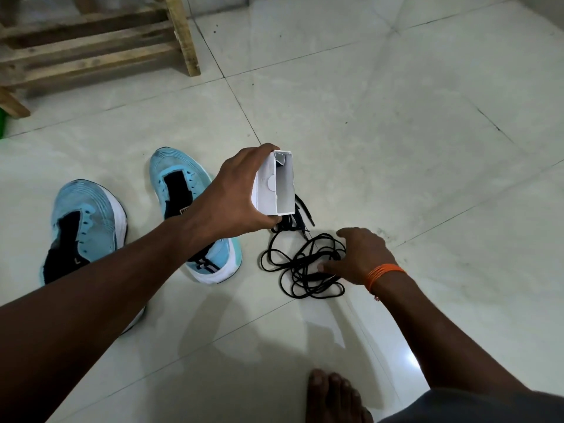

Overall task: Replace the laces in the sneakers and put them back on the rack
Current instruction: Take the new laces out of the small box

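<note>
The person is crouching on the pale glossy tiled floor [427, 132]. The left hand [235, 196] is gripping a small white cardboard box [268, 184], with fingers and thumb curling round its sides. It is holding the box in the air with the open face turned upward. Just under the lower edge of the box a few ends of the thin black shoe laces [305, 267] are showing; I cannot tell if they are touching it.

The rest of the laces are lying in a loose tangle on the floor. The right hand [360, 254] is resting on top of them, with fingers spread and relaxed and the thumb tip touching a strand. An orange thread band [385, 273] is circling that wrist.

Two light blue sneakers with white soles and black tongues are standing side by side to the left, with no laces in their eyelets. The outer sneaker [88, 209] is nearer the left edge. The inner sneaker [174, 161] is near the tangle, its heel edge close but apart. The left forearm is crossing over both.

The rough wooden slatted rack [183, 38] is standing in the far left corner, well apart from the sneakers, with a band of bare tiles between. To the right of the laces the tiles are running wide to the edge of view. A bare foot [332, 395] is showing at the bottom edge.
</note>
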